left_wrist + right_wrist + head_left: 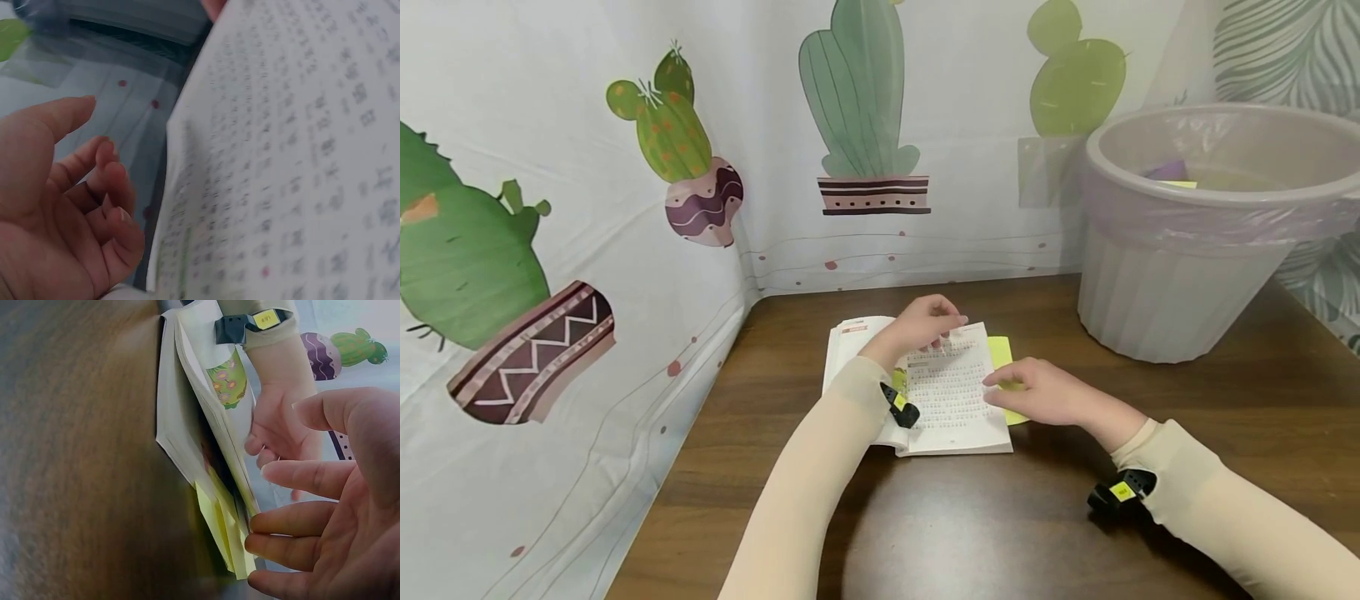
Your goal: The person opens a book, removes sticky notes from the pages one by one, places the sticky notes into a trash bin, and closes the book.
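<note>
An open book (951,396) with printed text lies on the table, its right-hand pages raised in the right wrist view. Yellow paper (1017,417) sticks out from between the pages at the right side. Over the upper part of the book hovers my left hand (925,321), fingers loosely bent; in the left wrist view nothing is between the thumb and fingers, beside the page (269,156). My right hand (1045,392) is at the book's right edge, thumb and fingers spread, fingertips right by the page edges and the yellow paper (215,519).
A pale bin (1157,283) lined with a thin bag stands at the back right, with purple and yellow pieces inside. Behind the brown wooden table (940,533) hangs a cloth (970,117) printed with cacti. Each wrist wears a black strapped camera (1122,492).
</note>
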A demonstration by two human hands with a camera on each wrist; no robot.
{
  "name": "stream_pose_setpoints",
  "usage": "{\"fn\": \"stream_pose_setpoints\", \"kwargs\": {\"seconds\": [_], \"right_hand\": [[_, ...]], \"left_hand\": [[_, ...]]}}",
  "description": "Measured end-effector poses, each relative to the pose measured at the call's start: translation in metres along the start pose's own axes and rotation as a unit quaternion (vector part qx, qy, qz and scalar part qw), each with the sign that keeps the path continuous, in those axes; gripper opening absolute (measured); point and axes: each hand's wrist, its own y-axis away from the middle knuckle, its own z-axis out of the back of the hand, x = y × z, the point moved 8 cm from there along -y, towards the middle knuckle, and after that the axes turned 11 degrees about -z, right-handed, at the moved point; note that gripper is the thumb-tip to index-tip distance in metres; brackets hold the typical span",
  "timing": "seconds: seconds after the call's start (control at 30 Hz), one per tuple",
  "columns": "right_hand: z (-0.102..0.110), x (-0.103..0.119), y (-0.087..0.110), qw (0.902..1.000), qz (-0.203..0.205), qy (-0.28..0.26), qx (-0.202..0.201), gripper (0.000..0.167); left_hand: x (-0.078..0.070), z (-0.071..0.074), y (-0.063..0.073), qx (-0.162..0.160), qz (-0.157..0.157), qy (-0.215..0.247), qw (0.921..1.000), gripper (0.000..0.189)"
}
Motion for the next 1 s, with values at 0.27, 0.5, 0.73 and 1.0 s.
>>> {"fn": "stream_pose_setpoints", "kwargs": {"seconds": [0.27, 0.5, 0.73, 1.0], "right_hand": [[0.004, 0.002, 0.001, 0.9999, 0.001, -0.010, -0.005, 0.039], [0.003, 0.002, 0.001, 0.9998, -0.001, -0.018, -0.003, 0.038], [0.003, 0.002, 0.002, 0.9998, -0.002, -0.019, 0.001, 0.039], [0.004, 0.002, 0.002, 0.9997, 0.004, -0.022, 0.006, 0.040]], "left_hand": [[0.008, 0.030, 0.016, -0.027, 0.028, 0.070, 0.9968, 0.037], [0.020, 0.045, 0.041, -0.026, 0.041, 0.082, 0.9955, 0.047], [0.038, 0.054, 0.062, -0.003, 0.049, 0.094, 0.9944, 0.046], [0.055, 0.067, 0.087, -0.003, 0.073, 0.077, 0.9944, 0.034]]}}
